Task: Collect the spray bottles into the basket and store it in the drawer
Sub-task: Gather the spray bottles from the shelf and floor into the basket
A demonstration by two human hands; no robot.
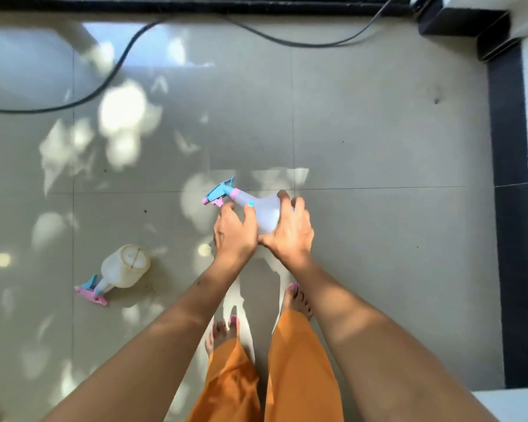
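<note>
A translucent white spray bottle (264, 210) with a blue and pink trigger head lies sideways in both my hands above the tiled floor, head pointing left. My left hand (233, 236) grips it near the neck, and my right hand (290, 229) wraps its round body. A second spray bottle (119, 271), yellowish white with the same blue and pink head, lies on its side on the floor to my lower left, apart from my hands. No basket or drawer is in view.
A black cable (110, 77) curves across the floor at the top left. A black skirting strip (511, 178) runs down the right side by a white wall. My bare feet (223, 333) and orange trousers are below my hands.
</note>
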